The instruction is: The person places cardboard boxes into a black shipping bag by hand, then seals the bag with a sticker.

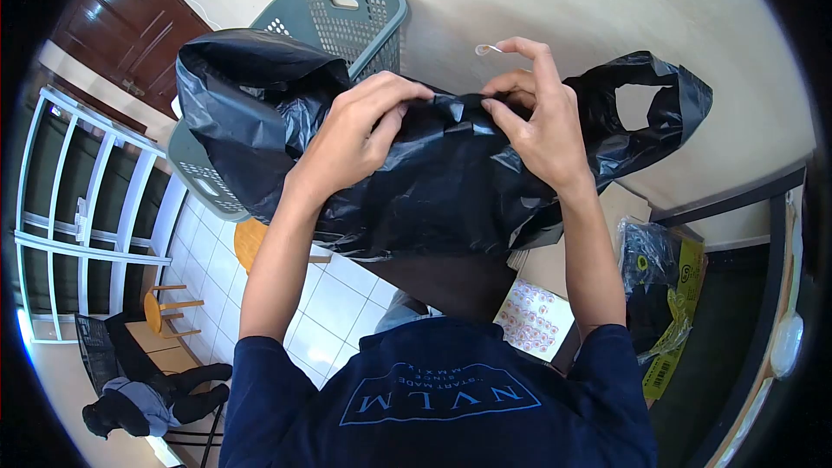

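Note:
A large black plastic bag [433, 191] spreads out in front of my chest, with a handle loop at its right end and an open, puffed-up part at its left. My left hand [347, 139] pinches the bag's upper edge left of the middle. Right of the middle, my right hand [542, 121] pinches the same edge between thumb and fingers. Its raised index finger has a small clear loop [487, 49] at the tip; what this is, I cannot make out.
A grey-green basket [381, 22] stands behind the bag. Wooden stools [156, 312] are at the left, and a person [143, 407] is at lower left. At right lie a sheet with pink prints [533, 316] and plastic-wrapped goods [646, 260].

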A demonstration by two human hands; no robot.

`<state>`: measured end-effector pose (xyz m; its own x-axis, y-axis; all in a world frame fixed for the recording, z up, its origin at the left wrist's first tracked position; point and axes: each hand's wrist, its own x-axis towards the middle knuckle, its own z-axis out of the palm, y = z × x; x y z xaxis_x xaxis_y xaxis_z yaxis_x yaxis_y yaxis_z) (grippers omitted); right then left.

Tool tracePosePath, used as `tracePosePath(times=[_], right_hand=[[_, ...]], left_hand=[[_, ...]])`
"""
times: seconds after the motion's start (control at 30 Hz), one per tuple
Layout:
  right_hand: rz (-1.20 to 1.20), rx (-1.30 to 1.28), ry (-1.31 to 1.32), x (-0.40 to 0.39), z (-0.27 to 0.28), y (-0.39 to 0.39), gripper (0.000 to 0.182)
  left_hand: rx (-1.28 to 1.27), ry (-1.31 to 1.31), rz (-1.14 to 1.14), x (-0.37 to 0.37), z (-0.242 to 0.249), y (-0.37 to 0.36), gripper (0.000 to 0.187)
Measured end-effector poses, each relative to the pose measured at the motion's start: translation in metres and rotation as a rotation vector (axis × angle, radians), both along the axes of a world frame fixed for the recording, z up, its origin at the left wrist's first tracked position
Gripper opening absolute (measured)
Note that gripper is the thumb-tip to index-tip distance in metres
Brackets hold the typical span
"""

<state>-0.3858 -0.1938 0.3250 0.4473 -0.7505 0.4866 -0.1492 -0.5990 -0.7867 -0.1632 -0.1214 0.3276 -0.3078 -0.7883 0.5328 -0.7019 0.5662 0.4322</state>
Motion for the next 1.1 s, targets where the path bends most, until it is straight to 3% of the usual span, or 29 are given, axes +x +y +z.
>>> tracePosePath(times=[0.07,0.23,0.3,0.33,0.67,0.9,0.97,1.1], right_hand=[[-0.015,-0.001,-0.046,0.001,-0.002,0.003,0.049],[-0.020,-0.026,-0.142,0.005,-0.007,0.000,0.047],[-0.007,-0.035,-0.202,0.006,-0.006,0.001,0.046],[-0.006,-0.037,-0.202,0.006,-0.006,0.001,0.046],[0.030,-0.048,-0.033,-0.015,-0.007,0.022,0.046],[0.054,-0.203,-0.124,-0.019,-0.011,0.040,0.063],[-0.075,-0.223,-0.204,-0.014,-0.020,0.043,0.067],[-0.092,-0.246,-0.182,-0.007,-0.024,0.043,0.070]], left_hand=[[0.223,0.283,0.032,-0.008,0.005,0.007,0.029],[0.161,0.187,0.138,-0.020,0.009,0.012,0.034],[0.136,-0.105,0.136,-0.015,0.004,0.004,0.036],[0.004,-0.120,0.099,-0.013,-0.003,0.000,0.034],[0.017,-0.036,-0.036,-0.013,-0.009,0.001,0.031],[0.124,0.113,0.001,-0.013,-0.004,0.005,0.028],[0.136,0.151,-0.006,-0.014,-0.004,0.004,0.028],[0.141,0.181,-0.017,-0.017,-0.005,0.001,0.026]])
